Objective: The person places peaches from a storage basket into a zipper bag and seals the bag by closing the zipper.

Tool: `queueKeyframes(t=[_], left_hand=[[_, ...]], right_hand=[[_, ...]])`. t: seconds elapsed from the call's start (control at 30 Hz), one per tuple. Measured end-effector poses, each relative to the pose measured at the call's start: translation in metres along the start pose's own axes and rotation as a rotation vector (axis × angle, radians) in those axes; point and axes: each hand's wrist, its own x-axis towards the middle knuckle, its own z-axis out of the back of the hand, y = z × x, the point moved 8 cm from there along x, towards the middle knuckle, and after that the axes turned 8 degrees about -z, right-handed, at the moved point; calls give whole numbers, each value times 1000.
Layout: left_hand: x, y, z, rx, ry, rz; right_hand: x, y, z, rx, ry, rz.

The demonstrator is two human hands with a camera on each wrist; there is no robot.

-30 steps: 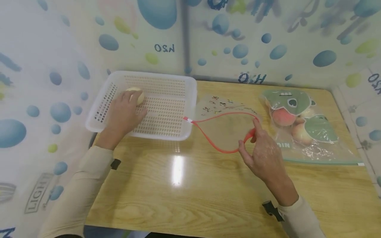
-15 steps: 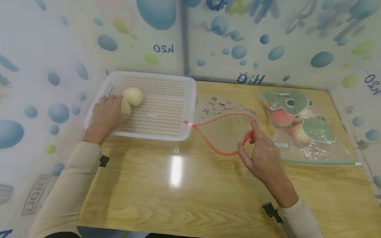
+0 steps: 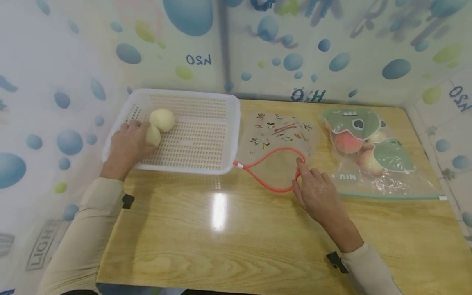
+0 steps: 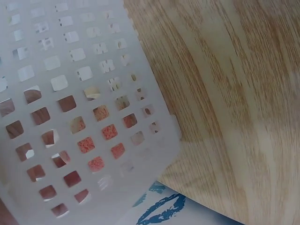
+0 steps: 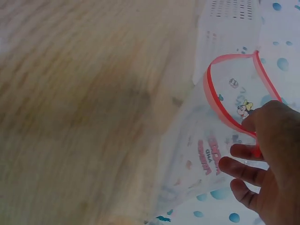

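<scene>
A white perforated plastic basket (image 3: 191, 157) stands at the left of the table in the head view. Two pale yellow peaches lie against each other in it; the far one (image 3: 162, 119) is untouched. My left hand (image 3: 127, 143) reaches over the basket's left side and grips the nearer peach (image 3: 153, 135), partly hidden by the fingers. Through the basket holes in the left wrist view, reddish skin shows. My right hand (image 3: 318, 198) pinches the red zip edge of a clear printed zip bag (image 3: 280, 129), whose mouth gapes toward me, also seen in the right wrist view.
To the right lies a second zip bag (image 3: 391, 186) with green cartoon prints and several peaches (image 3: 348, 142) inside. Patterned walls (image 3: 273, 61) rise behind and beside the wooden table (image 3: 221, 250). The bag's red slider (image 3: 237, 164) lies by the basket's corner.
My left hand has shifted left from the far peach to the nearer one. My right hand has moved slightly left; the bag's mouth is smaller and more of its print shows.
</scene>
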Motion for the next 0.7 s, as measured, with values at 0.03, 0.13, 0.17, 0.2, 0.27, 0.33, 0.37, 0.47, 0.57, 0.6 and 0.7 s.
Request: queueKeyframes(t=[0.03,0.13,0.17,0.2,0.27,0.33,0.37,0.47,0.57,0.6,0.7], left_hand=[[0,0,0,2,2,4],[-1,-1,0,4,5,13],[-1,-1,0,5,5,15],[-1,-1,0,3,3,17],[0,-2,0,-4,-1,17],[0,-1,0,-18,-9,19],[0,-1,0,-22,-12,21],[1,0,-1,-42,-14,27],[0,1,-1,-50,-15,31],[0,1,-1,-53,-17,28],[0,-1,1,-70,-42,25]], right_hand=[[-1,0,-2,-2,4,3],[-4,-3,-8,-4,13,2],[-4,-5,-9,-5,14,-2],[-5,-6,-10,-10,14,-7],[-7,-11,-10,-22,24,-27],[-9,-14,-9,-38,35,-49],[-10,-16,-9,-44,40,-58],[-14,-16,-8,-61,50,-66],[-17,-14,-6,-76,52,-57],[-17,-13,-6,-80,50,-52],[-19,-12,-5,-91,39,-34]])
